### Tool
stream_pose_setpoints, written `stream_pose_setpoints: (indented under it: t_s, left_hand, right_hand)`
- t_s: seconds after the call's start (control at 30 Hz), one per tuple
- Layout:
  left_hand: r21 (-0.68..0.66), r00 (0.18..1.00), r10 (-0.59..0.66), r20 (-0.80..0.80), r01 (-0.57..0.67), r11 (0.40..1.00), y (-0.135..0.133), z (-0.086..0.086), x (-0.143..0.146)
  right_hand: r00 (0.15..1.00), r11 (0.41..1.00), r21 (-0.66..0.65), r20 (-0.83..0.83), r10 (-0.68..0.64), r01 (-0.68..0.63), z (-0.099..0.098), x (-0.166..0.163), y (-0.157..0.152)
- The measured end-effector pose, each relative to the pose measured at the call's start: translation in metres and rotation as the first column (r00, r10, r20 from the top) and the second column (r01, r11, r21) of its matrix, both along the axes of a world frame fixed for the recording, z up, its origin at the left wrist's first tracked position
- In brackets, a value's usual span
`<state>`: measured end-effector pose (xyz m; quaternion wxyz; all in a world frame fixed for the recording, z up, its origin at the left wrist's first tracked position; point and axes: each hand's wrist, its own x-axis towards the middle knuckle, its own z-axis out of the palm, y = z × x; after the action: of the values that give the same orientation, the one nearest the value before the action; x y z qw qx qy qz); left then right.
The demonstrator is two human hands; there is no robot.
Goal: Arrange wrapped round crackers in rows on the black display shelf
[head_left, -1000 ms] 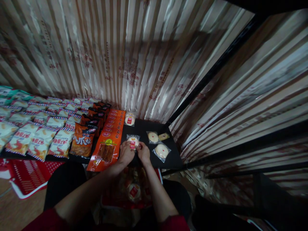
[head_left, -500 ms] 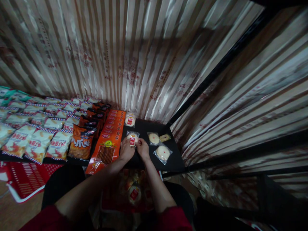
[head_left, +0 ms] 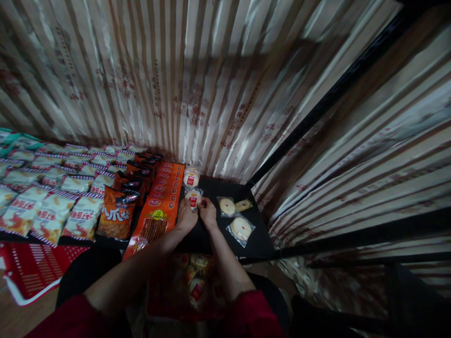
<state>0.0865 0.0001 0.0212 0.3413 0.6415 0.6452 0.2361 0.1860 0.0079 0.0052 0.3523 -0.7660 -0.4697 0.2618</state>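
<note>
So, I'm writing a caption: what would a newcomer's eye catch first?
Probably the long orange snack packet, lying front to back on the black shelf. Just right of it, the left hand and right hand touch a clear red-labelled cracker packet. Rows of white snack bags line the shelf's left side.

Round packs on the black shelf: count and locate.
4: a rear pack by the curtain; a front pack, just before it, between the left hand and right hand; a farther pack and a nearer pack to the right. Any stacked underneath would be hidden.
</note>
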Motion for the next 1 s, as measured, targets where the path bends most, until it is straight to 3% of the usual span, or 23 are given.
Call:
stream_pose_setpoints:
  t_s: [0.2, 1.0]
  left_hand:
    - [0.054, 1.0, 0.008, -0.009, -0.007, 0.998, 0.013, -0.002, 0.001]
    - [0.03, 0.997, 0.068, 0.038, -0.069, 0.997, 0.048, 0.009, 0.005]
  right_hand:
    - [0.999, 0.998, -0.066, 0.048, -0.019, 0.022, 0.002, 0.001, 0.011]
    - [0.999, 0.999, -0.005, 0.02, -0.033, 0.033, -0.009, 0.0, 0.051]
